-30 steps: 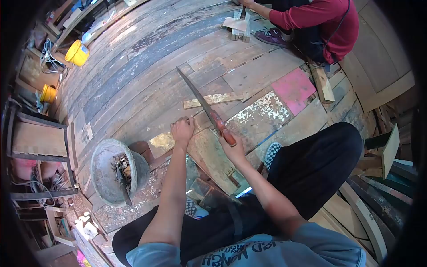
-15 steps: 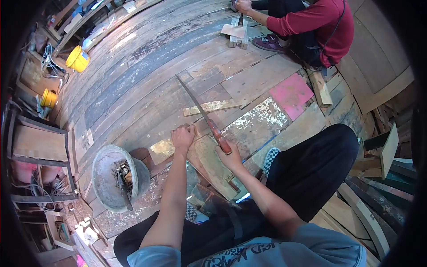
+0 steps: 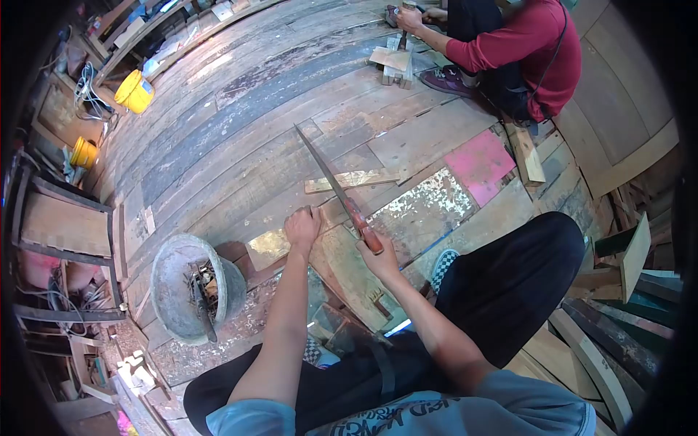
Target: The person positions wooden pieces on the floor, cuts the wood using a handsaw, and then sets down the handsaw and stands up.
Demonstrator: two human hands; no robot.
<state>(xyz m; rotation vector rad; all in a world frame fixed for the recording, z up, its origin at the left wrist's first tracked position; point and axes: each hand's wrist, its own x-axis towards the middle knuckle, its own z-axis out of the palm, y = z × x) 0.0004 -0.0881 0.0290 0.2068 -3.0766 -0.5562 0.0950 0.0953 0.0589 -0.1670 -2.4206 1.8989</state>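
My right hand [image 3: 379, 260] is wrapped round the reddish-brown handle of a handsaw [image 3: 331, 178], whose narrow dark blade points forward and left. The blade passes just right of my left hand [image 3: 302, 227], which is closed over the far end of a pale wooden board [image 3: 340, 265]. That board runs back toward my body between my feet, and a notched cut shows near its close end. My left fingertips are partly hidden. Beyond the hands, a short wooden strip [image 3: 352, 180] lies on the floor near the blade.
A grey bucket [image 3: 163, 272] with scraps and a dark tool stands at left. A co-worker in a red sleeve [image 3: 488, 48] holds an upright tool over wood blocks [image 3: 393, 59]. A pink panel [image 3: 480, 166], yellow buckets [image 3: 134, 91] and stacked timber [image 3: 603, 349] surround the plank floor.
The view has shifted slightly, so the scene sits a little lower and farther right. My hands keep nearly the same hold. More of the co-worker's hands and tool now shows.
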